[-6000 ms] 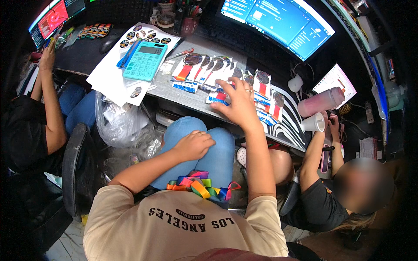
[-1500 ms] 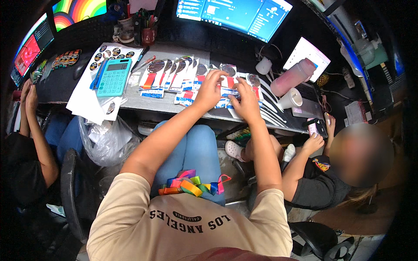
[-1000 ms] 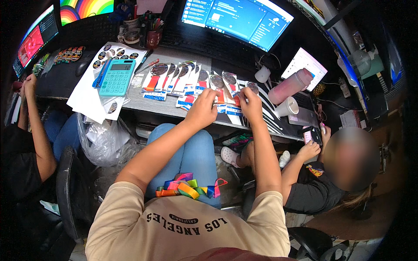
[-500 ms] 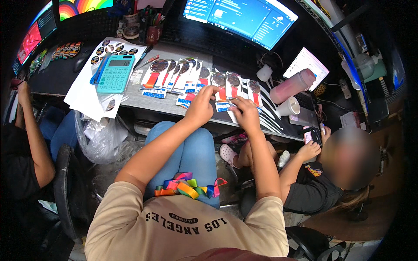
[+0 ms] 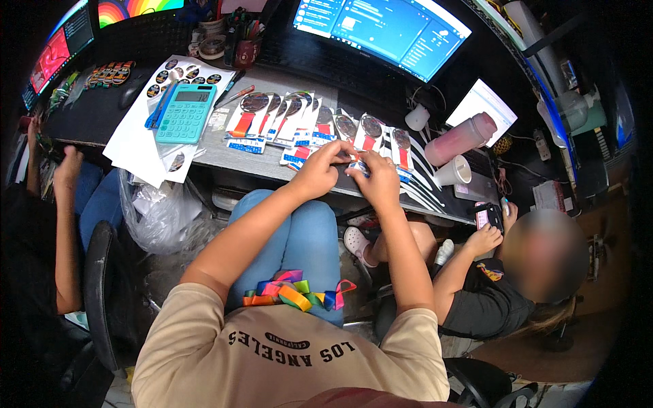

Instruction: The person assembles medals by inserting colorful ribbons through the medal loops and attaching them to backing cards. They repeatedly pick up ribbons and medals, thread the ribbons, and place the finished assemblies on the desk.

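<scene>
Both my hands work close together at the desk's front edge. My left hand (image 5: 317,171) has its thumb and fingers pinched at the edge of a packaged medal (image 5: 346,127), a dark disc with a red ribbon. My right hand (image 5: 378,179) is closed on the lower end of the same packet, beside the left; its blue-and-white label is mostly hidden. More packaged medals (image 5: 254,102) lie overlapped in a row to the left. One packaged medal (image 5: 371,126) lies just beyond my right hand, and another (image 5: 402,140) is to its right.
A turquoise calculator (image 5: 186,114) rests on paper sheets at left. On the right stand a pink bottle (image 5: 460,139), a white cup (image 5: 454,170) and several black-and-white strips (image 5: 425,189). Colourful ribbons (image 5: 297,291) lie on my lap. A person with a phone (image 5: 487,216) sits at right, another at left.
My hands have come closer together, the right one moving left over the packet's lower end. At left, the other person's hand has risen.
</scene>
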A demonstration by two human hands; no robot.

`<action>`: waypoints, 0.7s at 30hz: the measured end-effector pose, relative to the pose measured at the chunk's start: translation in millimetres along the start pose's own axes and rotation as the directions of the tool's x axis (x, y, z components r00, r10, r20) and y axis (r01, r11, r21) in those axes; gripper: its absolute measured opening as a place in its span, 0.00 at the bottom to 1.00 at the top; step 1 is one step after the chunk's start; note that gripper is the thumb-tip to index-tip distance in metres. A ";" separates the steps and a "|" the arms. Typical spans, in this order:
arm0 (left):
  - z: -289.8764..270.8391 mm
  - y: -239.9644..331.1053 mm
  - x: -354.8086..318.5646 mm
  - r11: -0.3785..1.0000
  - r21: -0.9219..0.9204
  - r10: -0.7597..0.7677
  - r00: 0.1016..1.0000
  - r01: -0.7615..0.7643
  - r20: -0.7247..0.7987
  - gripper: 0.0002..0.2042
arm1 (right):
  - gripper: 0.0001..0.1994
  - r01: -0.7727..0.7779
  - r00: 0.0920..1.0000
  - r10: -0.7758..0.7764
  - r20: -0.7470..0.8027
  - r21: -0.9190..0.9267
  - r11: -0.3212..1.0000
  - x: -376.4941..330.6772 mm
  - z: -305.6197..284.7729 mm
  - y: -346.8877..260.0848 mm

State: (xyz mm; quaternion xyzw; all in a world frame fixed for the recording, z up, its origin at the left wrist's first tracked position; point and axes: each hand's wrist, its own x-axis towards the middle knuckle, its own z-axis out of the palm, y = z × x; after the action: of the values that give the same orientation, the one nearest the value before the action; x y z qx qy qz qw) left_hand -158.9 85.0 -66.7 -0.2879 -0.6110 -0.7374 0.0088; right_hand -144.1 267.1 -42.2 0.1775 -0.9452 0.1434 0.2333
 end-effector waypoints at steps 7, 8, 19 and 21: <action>4.1 23.3 -47.8 0.644 0.685 0.258 0.940 -0.341 0.225 0.12 | 0.18 0.084 0.990 -0.094 -0.104 -0.096 0.992 12.5 4.5 2.8; 0.9 28.1 -57.0 0.587 0.730 0.306 0.931 -0.350 0.201 0.12 | 0.21 0.109 0.987 -0.121 -0.110 -0.109 0.988 14.1 2.5 1.3; -31.1 39.8 -66.9 0.499 0.858 0.215 0.942 0.121 -0.257 0.22 | 0.18 0.268 0.963 -0.263 0.054 -0.108 0.957 47.0 20.0 -42.3; -36.9 38.6 -66.8 0.534 0.838 0.231 0.935 0.111 -0.270 0.22 | 0.16 0.223 0.974 -0.219 0.051 -0.083 0.971 46.4 25.5 -46.8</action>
State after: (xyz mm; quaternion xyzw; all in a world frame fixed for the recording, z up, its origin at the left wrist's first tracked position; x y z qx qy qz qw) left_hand -104.4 19.2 -64.5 -0.1334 -0.8674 -0.3888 0.2804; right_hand -173.6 203.7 -32.2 0.2741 -0.9297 0.0707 0.2356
